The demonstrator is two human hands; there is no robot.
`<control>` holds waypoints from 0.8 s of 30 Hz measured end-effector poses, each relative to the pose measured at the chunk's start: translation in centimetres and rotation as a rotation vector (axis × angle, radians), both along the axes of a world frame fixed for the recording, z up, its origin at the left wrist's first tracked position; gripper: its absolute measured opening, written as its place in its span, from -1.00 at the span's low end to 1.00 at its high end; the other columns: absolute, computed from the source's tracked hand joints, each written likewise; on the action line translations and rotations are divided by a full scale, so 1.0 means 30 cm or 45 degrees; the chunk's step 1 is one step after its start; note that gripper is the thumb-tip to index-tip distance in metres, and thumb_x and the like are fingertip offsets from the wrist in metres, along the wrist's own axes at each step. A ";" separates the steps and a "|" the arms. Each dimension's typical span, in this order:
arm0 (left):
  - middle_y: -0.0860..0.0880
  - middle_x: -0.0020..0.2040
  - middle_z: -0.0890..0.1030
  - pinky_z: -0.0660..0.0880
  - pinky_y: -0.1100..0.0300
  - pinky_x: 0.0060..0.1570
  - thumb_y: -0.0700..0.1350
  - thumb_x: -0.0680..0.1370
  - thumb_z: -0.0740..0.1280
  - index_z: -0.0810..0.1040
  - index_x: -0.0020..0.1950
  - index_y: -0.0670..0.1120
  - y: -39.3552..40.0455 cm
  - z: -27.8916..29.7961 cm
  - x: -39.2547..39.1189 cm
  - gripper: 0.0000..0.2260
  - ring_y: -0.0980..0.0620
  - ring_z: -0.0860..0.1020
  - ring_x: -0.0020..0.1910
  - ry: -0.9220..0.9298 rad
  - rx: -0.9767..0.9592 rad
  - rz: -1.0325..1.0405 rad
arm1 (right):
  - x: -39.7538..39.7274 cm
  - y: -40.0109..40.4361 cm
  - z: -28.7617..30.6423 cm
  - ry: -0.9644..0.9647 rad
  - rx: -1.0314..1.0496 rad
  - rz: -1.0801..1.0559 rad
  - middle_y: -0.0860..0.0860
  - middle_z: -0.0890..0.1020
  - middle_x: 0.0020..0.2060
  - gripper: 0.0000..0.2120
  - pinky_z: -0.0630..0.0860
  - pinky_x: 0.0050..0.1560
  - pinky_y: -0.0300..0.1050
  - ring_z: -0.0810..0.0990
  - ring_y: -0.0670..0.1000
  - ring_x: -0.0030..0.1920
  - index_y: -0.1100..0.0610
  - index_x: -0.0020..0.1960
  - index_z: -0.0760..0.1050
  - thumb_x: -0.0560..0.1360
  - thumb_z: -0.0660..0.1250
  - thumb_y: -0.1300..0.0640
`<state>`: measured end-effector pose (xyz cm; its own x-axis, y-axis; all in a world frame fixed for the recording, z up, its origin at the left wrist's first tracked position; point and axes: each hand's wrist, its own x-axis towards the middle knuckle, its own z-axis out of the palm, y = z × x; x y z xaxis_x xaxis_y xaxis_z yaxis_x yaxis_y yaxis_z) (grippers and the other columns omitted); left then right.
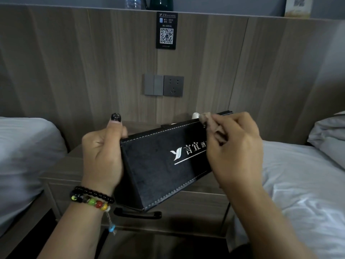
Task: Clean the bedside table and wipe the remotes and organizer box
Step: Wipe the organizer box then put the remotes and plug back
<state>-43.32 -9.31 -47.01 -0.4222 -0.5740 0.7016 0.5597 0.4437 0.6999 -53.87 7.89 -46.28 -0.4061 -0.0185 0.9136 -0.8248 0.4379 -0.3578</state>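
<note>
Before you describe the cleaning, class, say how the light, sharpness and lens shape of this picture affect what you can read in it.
Head view: dim, bluish light; edges bend from the wide lens; the box logo reads clearly, while the cloth in the right hand and the wall card print look soft.

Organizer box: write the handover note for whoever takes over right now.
Left hand: grips the left end of the black organizer box, held tilted above the bedside table.
Right hand: pinches a small brownish cloth against the box's upper right edge.
A white item, maybe a remote, pokes out of the top of the box.
Done: cannot tell how much has been wiped.
Left: finish wiping the box, wipe the remotes and the table top, and set the box back down.
</note>
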 end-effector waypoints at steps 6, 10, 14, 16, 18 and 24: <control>0.16 -0.58 0.23 0.12 0.22 -0.47 0.08 0.51 0.17 0.31 -0.60 0.04 -0.007 0.002 0.010 -0.54 0.17 0.18 -0.55 0.003 -0.007 -0.032 | 0.280 -0.075 -0.031 0.333 0.192 0.326 0.02 0.62 -0.06 -0.79 0.52 -0.27 0.03 0.55 0.12 -0.14 0.05 0.13 0.64 0.52 0.39 0.20; -0.01 -0.51 0.26 0.10 0.06 -0.43 0.17 0.49 0.25 0.28 -0.55 -0.14 -0.010 -0.009 0.018 -0.46 0.00 0.21 -0.49 -0.009 0.009 -0.007 | 0.240 -0.063 -0.023 0.281 0.137 0.435 0.01 0.63 -0.06 -0.82 0.56 -0.25 0.03 0.60 0.09 -0.11 0.02 0.11 0.65 0.53 0.41 0.16; 0.14 -0.52 0.26 0.13 0.16 -0.39 0.12 0.50 0.19 0.34 -0.56 0.05 -0.003 -0.003 0.015 -0.57 0.13 0.21 -0.49 0.014 0.012 0.010 | 0.059 0.002 -0.001 0.115 0.023 0.125 0.04 0.61 -0.15 -0.86 0.57 -0.18 -0.08 0.62 0.09 -0.15 0.04 0.06 0.69 0.54 0.40 0.10; 0.16 -0.53 0.27 0.16 0.19 -0.38 0.08 0.52 0.18 0.35 -0.56 0.06 0.000 -0.008 0.011 -0.57 0.16 0.22 -0.49 0.043 -0.038 -0.001 | -0.028 0.045 0.002 -0.049 -0.056 0.020 0.06 0.58 -0.17 -0.86 0.45 -0.17 -0.33 0.60 0.08 -0.18 0.11 0.04 0.69 0.53 0.41 0.10; 0.21 -0.54 0.28 0.16 0.20 -0.37 0.02 0.55 0.16 0.37 -0.57 0.11 0.009 -0.013 0.011 -0.56 0.19 0.22 -0.49 0.065 -0.090 -0.029 | -0.059 0.059 -0.002 -0.165 -0.117 -0.030 0.07 0.56 -0.16 -0.85 0.43 -0.14 -0.32 0.59 0.12 -0.16 0.13 0.04 0.69 0.53 0.41 0.10; 0.19 -0.55 0.26 0.14 0.19 -0.40 0.02 0.54 0.16 0.34 -0.57 0.10 0.007 -0.014 0.017 -0.56 0.15 0.20 -0.51 0.066 -0.072 -0.028 | 0.220 -0.054 -0.046 0.202 0.054 0.155 0.06 0.62 -0.10 -0.79 0.54 -0.28 0.06 0.57 0.18 -0.18 0.05 0.08 0.68 0.46 0.47 0.21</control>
